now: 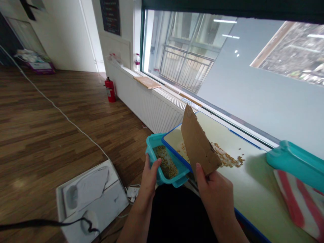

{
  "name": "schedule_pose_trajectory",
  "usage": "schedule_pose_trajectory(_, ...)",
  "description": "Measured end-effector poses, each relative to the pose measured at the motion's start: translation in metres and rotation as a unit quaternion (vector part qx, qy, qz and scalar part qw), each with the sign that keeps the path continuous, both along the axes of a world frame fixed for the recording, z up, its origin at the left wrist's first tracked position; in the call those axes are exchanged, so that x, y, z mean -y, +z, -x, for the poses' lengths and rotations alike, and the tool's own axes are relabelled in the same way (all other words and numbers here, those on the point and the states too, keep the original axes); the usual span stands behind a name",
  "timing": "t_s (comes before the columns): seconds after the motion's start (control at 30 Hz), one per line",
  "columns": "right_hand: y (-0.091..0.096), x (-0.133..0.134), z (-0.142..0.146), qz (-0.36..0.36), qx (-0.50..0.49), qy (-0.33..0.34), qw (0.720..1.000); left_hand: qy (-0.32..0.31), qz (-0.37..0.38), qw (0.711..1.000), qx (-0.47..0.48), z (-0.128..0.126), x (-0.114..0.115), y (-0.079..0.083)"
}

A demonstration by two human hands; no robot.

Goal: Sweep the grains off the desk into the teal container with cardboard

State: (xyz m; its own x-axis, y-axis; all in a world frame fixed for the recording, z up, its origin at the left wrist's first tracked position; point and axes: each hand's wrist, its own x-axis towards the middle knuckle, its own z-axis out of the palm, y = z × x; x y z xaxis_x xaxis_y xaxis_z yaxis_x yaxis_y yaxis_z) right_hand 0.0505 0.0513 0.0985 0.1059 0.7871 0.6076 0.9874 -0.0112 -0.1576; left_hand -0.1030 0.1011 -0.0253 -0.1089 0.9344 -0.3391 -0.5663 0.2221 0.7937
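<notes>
My left hand (150, 175) grips the near left rim of a teal plastic basket (152, 143), its thumb over the edge. Yellowish kernels (167, 163) lie across the basket's bottom, and its far right side sits under the table's blue edge. In my right hand (215, 189) is a piece of brown cardboard (198, 141), pinched at its lower end and tilted up over the pale table (248, 189). More loose kernels (225, 157) are spread on the tabletop behind and right of the cardboard, with a few on its left. The cardboard hides part of them.
A second teal container (296, 162) and a red-and-white striped cloth (298, 199) rest at the table's right. Beyond the table are a radiator (152, 104) and a window. A white box (93, 199), cables and a red fire extinguisher (110, 90) stand on the floor.
</notes>
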Motion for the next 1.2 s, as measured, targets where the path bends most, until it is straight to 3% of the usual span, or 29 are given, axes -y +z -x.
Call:
schedule_pose_trajectory(0.37, 0.000, 0.002, 0.023, -0.030, 0.034, 0.039, 0.998, 0.011, 0.023, 1.000, 0.000, -0.001, 0.001, 0.005)
schedule_pose_trajectory(0.8, 0.005, 0.011, 0.038, -0.009, 0.025, 0.056, 0.998, 0.012, 0.023, 1.000, 0.009, -0.001, 0.005, 0.016)
schedule_pose_trajectory(1.07, 0.012, 0.002, 0.017, -0.038, 0.060, 0.008, 0.997, 0.002, 0.030, 0.999, 0.018, -0.001, 0.002, 0.012)
schedule_pose_trajectory(1.2, 0.004, -0.012, 0.001, 0.020, 0.030, -0.009, 0.999, 0.010, 0.036, 0.999, 0.007, 0.001, 0.001, 0.009)
